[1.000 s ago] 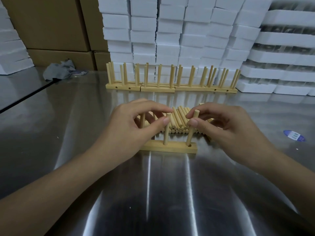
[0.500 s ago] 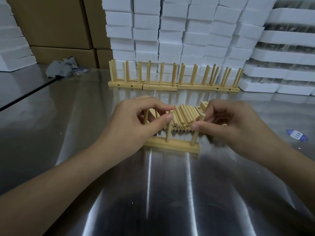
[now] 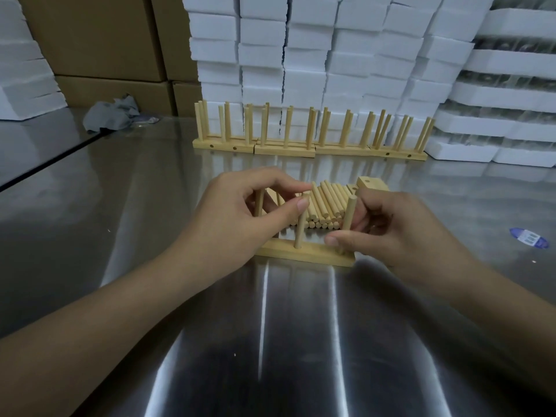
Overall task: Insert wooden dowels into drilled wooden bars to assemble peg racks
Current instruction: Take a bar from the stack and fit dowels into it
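Observation:
A light wooden bar [image 3: 313,254] lies on the steel table [image 3: 150,206] in front of me. Three dowels stand in it. My left hand [image 3: 240,218] pinches the top of the middle dowel [image 3: 301,224] between thumb and forefinger; the left dowel [image 3: 258,203] rises behind its fingers. My right hand [image 3: 388,233] pinches the right dowel [image 3: 349,215] low down, its thumb just above the bar. A pile of loose dowels [image 3: 325,206] lies just behind the bar, with another drilled bar [image 3: 371,184] at its right end.
Finished peg racks [image 3: 310,145] stand in a row at the back of the table. Behind them are stacked white foam blocks [image 3: 331,55] and cardboard boxes [image 3: 99,37]. A grey rag [image 3: 111,115] lies far left. A blue sticker [image 3: 529,237] lies at the right.
The right dowel has gone from tilted and high to upright and deeper in the bar. My right hand slid down it towards the bar. My left hand kept its pinch on the middle dowel.

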### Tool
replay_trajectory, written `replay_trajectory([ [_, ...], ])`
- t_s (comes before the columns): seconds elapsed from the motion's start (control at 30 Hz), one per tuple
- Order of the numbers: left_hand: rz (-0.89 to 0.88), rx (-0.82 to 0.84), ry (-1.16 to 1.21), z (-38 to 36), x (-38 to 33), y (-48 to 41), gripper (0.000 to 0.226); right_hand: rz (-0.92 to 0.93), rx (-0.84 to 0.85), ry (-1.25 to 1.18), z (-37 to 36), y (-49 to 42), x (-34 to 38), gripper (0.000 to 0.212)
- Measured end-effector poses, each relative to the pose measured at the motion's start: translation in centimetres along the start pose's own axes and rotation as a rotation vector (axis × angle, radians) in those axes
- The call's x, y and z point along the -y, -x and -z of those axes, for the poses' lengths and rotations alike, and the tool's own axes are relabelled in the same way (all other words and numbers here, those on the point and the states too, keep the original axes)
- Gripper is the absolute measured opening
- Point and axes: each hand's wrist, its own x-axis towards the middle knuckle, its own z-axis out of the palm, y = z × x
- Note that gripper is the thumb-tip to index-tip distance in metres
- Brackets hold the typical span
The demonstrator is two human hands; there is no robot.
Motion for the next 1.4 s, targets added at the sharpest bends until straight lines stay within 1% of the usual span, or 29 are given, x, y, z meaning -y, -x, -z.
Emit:
replay_trajectory([
  [0.07,-0.005,0.0,0.004,0.1,-0.1,0.0,0.019,-0.01,-0.005,0.03,0.1,0.1,0.1,0.04],
  [0.13,-0.011,0.002,0.007,0.1,0.0,-0.1,0.019,-0.009,0.024,0.043,0.4,0.2,0.2,0.037],
  [0.27,-0.009,-0.002,0.014,0.1,0.1,-0.1,0.018,0.002,0.027,-0.11,0.6,0.1,0.7,0.023],
  [0.33,-0.012,0.0,0.01,0.1,0.3,-0.1,0.018,0.017,0.016,-0.139,0.3,-0.1,1.0,0.017],
  [0.43,-0.016,0.002,0.008,0.1,0.4,-0.2,0.018,-0.029,-0.062,-0.162,-0.2,-0.1,1.0,0.029],
  [0.53,-0.01,0.002,0.007,0.1,0.3,-0.1,0.019,-0.041,-0.096,-0.055,-0.7,0.0,1.2,0.032],
  [0.6,-0.002,0.006,0.008,0.1,0.1,-0.1,0.019,-0.037,-0.076,-0.047,-0.2,0.0,1.4,0.027],
  [0.7,0.008,0.01,0.018,0.1,-0.2,0.0,0.018,-0.046,0.052,-0.166,1.1,0.1,1.7,0.033],
  [0.73,0.014,0.012,0.023,0.1,-0.2,0.0,0.017,-0.043,0.091,-0.186,1.4,0.1,1.9,0.03],
  [0.77,0.019,0.014,0.027,0.1,-0.3,0.1,0.017,-0.03,0.111,-0.194,1.5,0.1,2.0,0.022],
  [0.83,0.021,0.01,0.025,0.0,-0.3,0.0,0.017,-0.012,0.074,-0.19,1.3,0.1,1.7,0.009],
  [0.87,0.022,0.011,0.024,0.0,-0.3,0.0,0.018,-0.019,0.032,-0.186,1.0,0.1,1.6,0.008],
  [0.9,0.021,0.012,0.026,-0.1,-0.5,0.0,0.018,-0.032,-0.01,-0.173,0.9,0.2,1.6,0.009],
  [1.0,0.02,0.012,0.022,0.1,-0.8,0.0,0.02,-0.04,-0.112,-0.064,0.1,0.3,1.7,0.031],
  [1.03,0.022,0.012,0.02,0.0,-0.9,0.0,0.02,-0.041,-0.129,-0.006,-0.1,0.3,1.8,0.034],
  [1.1,0.024,0.009,0.023,0.0,-0.9,0.0,0.02,-0.044,-0.137,0.057,-0.2,0.4,1.7,0.035],
  [1.27,0.004,0.003,-0.009,0.1,-0.8,0.0,0.019,-0.031,-0.046,0.161,0.5,0.5,1.1,0.029],
  [1.33,-0.012,-0.001,-0.026,0.1,-0.8,0.1,0.022,-0.062,0.061,0.223,0.8,0.4,0.8,0.031],
  [1.4,-0.045,-0.029,-0.043,0.1,-0.9,0.0,0.029,-0.072,0.195,0.327,1.1,0.3,0.5,0.03],
])
